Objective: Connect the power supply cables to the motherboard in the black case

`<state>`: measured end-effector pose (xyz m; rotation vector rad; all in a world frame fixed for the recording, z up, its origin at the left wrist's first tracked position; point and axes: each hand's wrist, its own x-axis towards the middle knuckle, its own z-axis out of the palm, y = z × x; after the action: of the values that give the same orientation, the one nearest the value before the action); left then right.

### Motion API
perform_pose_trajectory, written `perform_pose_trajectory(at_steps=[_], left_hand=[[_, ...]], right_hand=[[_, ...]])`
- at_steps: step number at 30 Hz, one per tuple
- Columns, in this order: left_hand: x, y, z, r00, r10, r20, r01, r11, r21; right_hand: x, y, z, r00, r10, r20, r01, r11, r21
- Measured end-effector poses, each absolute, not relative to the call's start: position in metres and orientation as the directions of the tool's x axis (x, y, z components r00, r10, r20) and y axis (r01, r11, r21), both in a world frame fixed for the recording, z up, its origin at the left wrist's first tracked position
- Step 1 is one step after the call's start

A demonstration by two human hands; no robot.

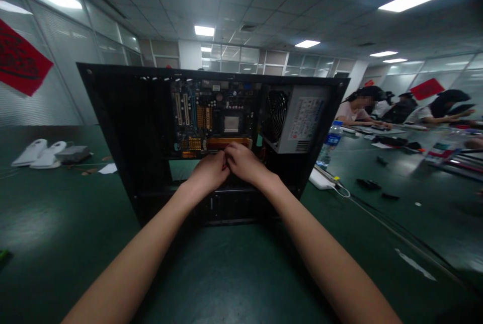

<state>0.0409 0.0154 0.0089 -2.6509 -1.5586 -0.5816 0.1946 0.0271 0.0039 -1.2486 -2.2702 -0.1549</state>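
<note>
An open black computer case [124, 128] stands on the green table in front of me. Inside it a motherboard [221, 101] is mounted, with orange memory slots [228, 143] along its lower edge. The power supply [307, 120] with its round fan sits at the upper right of the case. Just below the memory slots, my left hand [211, 169] and my right hand [243, 162] meet, fingers curled and pressed together. Whatever lies between the fingertips is hidden by the hands.
A water bottle [330, 143] and a white power strip [320, 179] stand right of the case, with cables trailing away. White objects [45, 154] and a grey box [73, 153] lie at left. Other people [364, 107] sit at the far right; small black parts [369, 184] lie nearer.
</note>
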Motion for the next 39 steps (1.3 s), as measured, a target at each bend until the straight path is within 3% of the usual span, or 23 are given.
perform_pose_trajectory(at_steps=[8,12,15,18,20,22,25,29,34,39], left_hand=[[0.043,0.013,0.011,0.46,0.8,0.385,0.826,-0.544,0.145],[0.045,0.001,0.016,0.427,0.818,0.385,0.872,-0.485,0.063],[0.047,-0.006,0.019,0.414,0.831,0.372,0.895,-0.446,0.0],[0.046,-0.005,0.019,0.37,0.839,0.398,0.911,-0.411,0.019],[0.045,0.0,0.018,0.339,0.849,0.406,0.914,-0.399,0.071],[0.043,0.004,0.016,0.326,0.862,0.388,0.905,-0.403,0.134],[0.041,0.008,0.015,0.342,0.878,0.336,0.884,-0.422,0.202],[0.042,0.007,0.015,0.368,0.874,0.318,0.871,-0.444,0.212],[0.043,0.009,0.015,0.384,0.876,0.292,0.867,-0.451,0.213],[0.042,0.013,0.011,0.37,0.874,0.316,0.85,-0.455,0.265]], right_hand=[[0.195,0.026,0.006,-0.446,0.758,0.476,0.798,0.577,-0.171],[0.195,0.025,0.008,-0.437,0.767,0.469,0.787,0.579,-0.214],[0.195,0.024,0.009,-0.346,0.792,0.503,0.818,0.517,-0.251],[0.196,0.023,0.01,-0.246,0.844,0.477,0.875,0.405,-0.265],[0.198,0.022,0.009,-0.263,0.894,0.362,0.907,0.357,-0.223],[0.199,0.019,0.008,-0.335,0.933,0.131,0.923,0.353,-0.155],[0.2,0.013,0.01,-0.389,0.889,-0.241,0.921,0.372,-0.113],[0.197,0.007,0.017,-0.381,0.843,-0.38,0.924,0.367,-0.111],[0.194,0.007,0.016,-0.296,0.895,-0.333,0.955,0.289,-0.073],[0.193,0.016,0.009,-0.306,0.945,0.116,0.911,0.326,-0.252]])
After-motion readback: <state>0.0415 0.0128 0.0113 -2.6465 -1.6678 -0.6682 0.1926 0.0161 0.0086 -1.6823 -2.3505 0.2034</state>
